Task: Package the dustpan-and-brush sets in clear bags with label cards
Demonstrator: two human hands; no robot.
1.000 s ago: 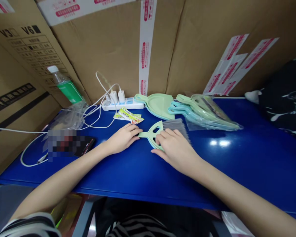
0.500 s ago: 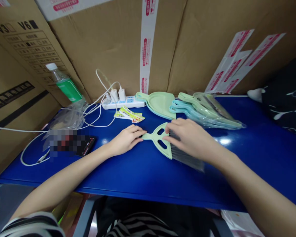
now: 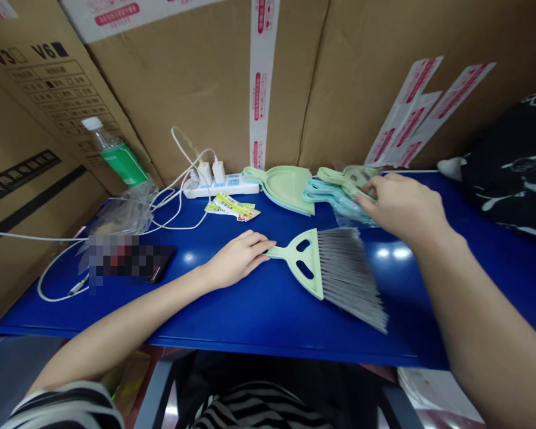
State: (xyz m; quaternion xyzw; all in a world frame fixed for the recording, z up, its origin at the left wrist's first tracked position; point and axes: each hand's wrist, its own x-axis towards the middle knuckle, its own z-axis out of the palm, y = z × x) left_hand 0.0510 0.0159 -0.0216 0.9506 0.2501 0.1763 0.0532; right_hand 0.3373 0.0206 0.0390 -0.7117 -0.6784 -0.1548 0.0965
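Note:
A light green hand brush point(image 3: 310, 263) with long grey bristles lies flat on the blue table, bristles fanned toward the right. My left hand point(image 3: 237, 260) is closed around the end of its handle. Farther back on the right, my right hand point(image 3: 406, 205) has its thumb and fingers closed at a green brush point(image 3: 335, 177) in clear plastic, on top of a small stack. Light blue brush handles point(image 3: 321, 192) show beneath it. My hand hides most of the stack's right side. Left of the stack lies a green dustpan point(image 3: 288, 183) with a light blue one under it.
A white power strip point(image 3: 241, 187) with chargers and cables stands against the cardboard boxes point(image 3: 196, 71). Small yellow-green packets point(image 3: 232, 206) lie before it. At the left are a green-labelled bottle point(image 3: 124, 162), crumpled plastic point(image 3: 125, 217) and a partly blurred-out dark item point(image 3: 161, 265).
My right hand has left the brush's bristles and moved up and right to the bagged brushes. The brush has shifted slightly right, its handle still in my left hand.

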